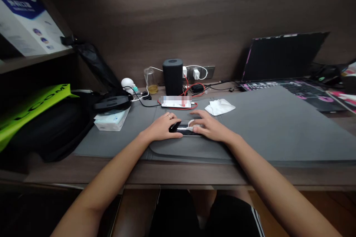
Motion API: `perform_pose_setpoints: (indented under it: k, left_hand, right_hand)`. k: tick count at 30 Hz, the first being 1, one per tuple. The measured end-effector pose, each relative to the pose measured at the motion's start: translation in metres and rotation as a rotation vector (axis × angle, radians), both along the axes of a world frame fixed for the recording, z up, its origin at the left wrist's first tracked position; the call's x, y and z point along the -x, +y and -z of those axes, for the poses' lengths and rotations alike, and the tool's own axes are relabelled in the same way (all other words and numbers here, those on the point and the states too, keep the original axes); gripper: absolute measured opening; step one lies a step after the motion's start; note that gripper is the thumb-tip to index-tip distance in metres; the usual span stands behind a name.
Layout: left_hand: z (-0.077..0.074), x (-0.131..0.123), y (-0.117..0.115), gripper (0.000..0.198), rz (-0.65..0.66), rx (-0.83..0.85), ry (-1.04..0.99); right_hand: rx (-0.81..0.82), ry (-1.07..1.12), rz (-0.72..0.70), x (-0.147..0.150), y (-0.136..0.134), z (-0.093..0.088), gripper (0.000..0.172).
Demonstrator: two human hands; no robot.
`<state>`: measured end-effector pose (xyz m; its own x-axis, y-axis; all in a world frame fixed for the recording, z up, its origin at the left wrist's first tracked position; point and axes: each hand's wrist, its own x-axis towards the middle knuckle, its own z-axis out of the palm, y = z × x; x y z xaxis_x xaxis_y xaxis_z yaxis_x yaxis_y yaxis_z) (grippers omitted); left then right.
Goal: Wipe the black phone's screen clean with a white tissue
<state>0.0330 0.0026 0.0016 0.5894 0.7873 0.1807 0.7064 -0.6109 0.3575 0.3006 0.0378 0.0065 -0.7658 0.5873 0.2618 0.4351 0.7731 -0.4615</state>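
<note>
A dark, glossy smartphone [182,128] lies flat and sideways on the grey desk mat [278,129]. My left hand [164,127] grips its left end, thumb along the near edge and fingers at the far edge. At the phone's right part, my right hand [211,126] pinches a small white tissue [190,128] against the screen. The right end of the phone is hidden under that hand. A second crumpled white tissue [220,107] rests on the mat just beyond my right hand.
Behind the phone sits a white device [176,104] with a red cable. Further back stand a black speaker [172,77] and a glass jar [150,81]. A tissue pack [112,119] is at the left, an open laptop [286,59] at the right.
</note>
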Motion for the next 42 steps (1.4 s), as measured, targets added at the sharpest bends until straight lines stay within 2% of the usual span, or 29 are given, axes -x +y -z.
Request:
perform_pose_setpoints:
  k: [5,11,16,22,28,33,35,38,42]
  left_hand:
    - [0.0,0.001,0.001,0.057,0.005,-0.006,0.004]
    - [0.003,0.003,0.002,0.061,-0.005,0.014,0.0]
    - [0.003,0.002,0.001,0.06,0.001,0.003,0.006]
    - [0.001,0.001,0.0,0.061,-0.007,0.001,0.008]
    - [0.003,0.002,0.001,0.059,0.001,-0.008,0.01]
    - [0.003,0.001,0.001,0.061,-0.006,0.003,0.02]
    - [0.002,0.001,0.001,0.06,-0.001,0.001,0.018]
    - [0.002,0.0,0.0,0.058,-0.002,-0.005,0.011]
    - [0.003,0.001,0.0,0.061,-0.01,0.015,0.009]
  right_hand:
    - [0.029,-0.053,-0.059,0.009,-0.003,0.001,0.047]
    - [-0.009,0.001,0.017,0.0,0.001,-0.001,0.045]
    - [0.016,-0.066,-0.074,0.006,-0.001,0.001,0.045]
    - [-0.022,0.022,-0.008,0.005,-0.002,0.0,0.045]
    - [-0.01,-0.059,-0.098,0.011,-0.005,0.004,0.046]
    - [-0.029,0.01,-0.025,0.006,-0.003,0.001,0.044]
    - [-0.033,-0.017,-0.032,0.006,-0.003,0.003,0.043]
    - [-0.028,-0.061,-0.065,0.007,-0.004,0.006,0.05]
    - [-0.026,-0.014,-0.006,0.007,-0.003,0.006,0.039]
